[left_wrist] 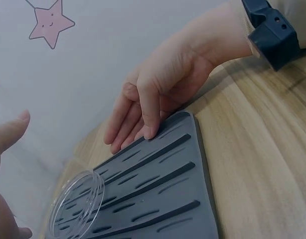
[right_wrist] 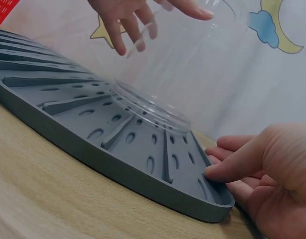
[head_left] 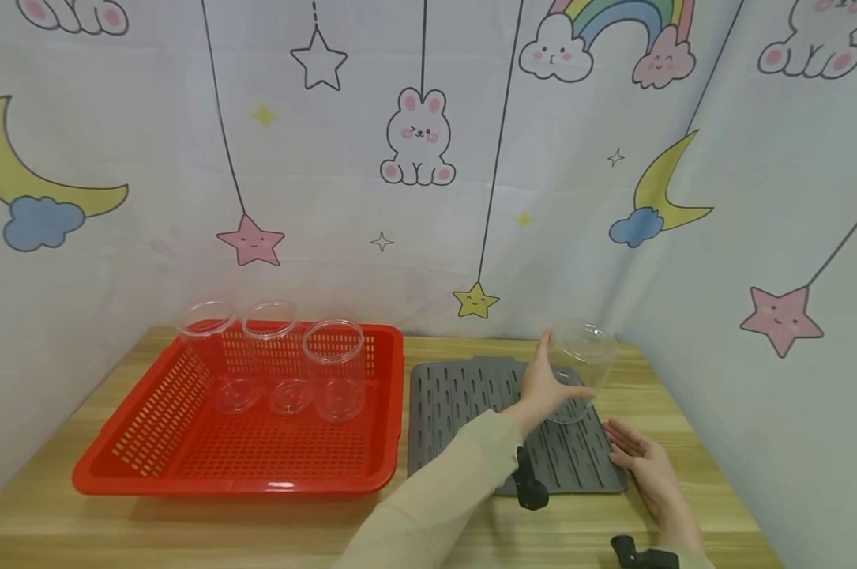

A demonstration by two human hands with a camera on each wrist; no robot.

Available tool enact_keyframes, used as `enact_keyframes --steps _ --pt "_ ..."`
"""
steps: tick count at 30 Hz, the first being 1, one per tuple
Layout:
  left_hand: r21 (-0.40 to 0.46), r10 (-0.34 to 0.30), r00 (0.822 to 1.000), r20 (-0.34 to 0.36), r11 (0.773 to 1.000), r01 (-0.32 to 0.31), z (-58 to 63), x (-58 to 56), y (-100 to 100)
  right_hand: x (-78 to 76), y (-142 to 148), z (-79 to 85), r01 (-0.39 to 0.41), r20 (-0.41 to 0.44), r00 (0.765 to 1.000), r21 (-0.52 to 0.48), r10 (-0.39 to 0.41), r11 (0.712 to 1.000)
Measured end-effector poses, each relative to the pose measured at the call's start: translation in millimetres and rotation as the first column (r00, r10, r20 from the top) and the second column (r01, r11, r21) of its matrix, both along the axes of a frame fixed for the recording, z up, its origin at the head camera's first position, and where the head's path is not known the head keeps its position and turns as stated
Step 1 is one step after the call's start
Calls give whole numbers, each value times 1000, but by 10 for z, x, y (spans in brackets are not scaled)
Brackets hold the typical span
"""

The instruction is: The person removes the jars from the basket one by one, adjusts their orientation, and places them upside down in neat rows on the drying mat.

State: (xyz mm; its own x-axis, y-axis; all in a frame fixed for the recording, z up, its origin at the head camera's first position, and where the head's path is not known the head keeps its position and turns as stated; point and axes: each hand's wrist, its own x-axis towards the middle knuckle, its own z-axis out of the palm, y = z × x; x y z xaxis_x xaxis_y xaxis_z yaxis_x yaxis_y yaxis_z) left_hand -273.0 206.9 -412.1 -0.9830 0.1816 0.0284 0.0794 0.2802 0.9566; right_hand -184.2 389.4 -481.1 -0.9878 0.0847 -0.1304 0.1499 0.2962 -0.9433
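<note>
My left hand (head_left: 542, 387) curves its thumb and fingers around a clear plastic cup (head_left: 595, 356). The cup's round base (left_wrist: 76, 206) is over the far right part of a grey ribbed drying mat (right_wrist: 95, 122) and looks level with its surface. Beside the mat's right edge, my right hand (head_left: 644, 466) lies with loosely bent fingers. Its thumb (right_wrist: 232, 167) touches the rim of the mat, while the other fingers extend along the outer side. Three similar clear cups (head_left: 339, 371) stand upright in a red plastic basket (head_left: 236, 484) on the left.
The basket and mat sit side by side on a wooden table (head_left: 257, 537), a narrow gap between them. A white curtain (head_left: 371, 158) printed with rabbits, stars and moons closes off the back and sides. Dark wrist cameras (head_left: 531, 486) are strapped to both wrists.
</note>
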Motion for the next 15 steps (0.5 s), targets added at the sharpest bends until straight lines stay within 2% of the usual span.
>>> enact_keyframes --steps 3,7,15 --pt "-2 -3 1000 -2 1000 3 -3 14 -21 -1 -5 0 -4 -7 1000 -3 4 1000" --pt "37 -12 1000 19 999 11 27 31 -76 -3 -3 -5 -3 -13 1000 -18 2 1000" --pt "75 -59 997 54 996 55 237 113 -297 10 6 -24 -9 -8 1000 -49 8 999"
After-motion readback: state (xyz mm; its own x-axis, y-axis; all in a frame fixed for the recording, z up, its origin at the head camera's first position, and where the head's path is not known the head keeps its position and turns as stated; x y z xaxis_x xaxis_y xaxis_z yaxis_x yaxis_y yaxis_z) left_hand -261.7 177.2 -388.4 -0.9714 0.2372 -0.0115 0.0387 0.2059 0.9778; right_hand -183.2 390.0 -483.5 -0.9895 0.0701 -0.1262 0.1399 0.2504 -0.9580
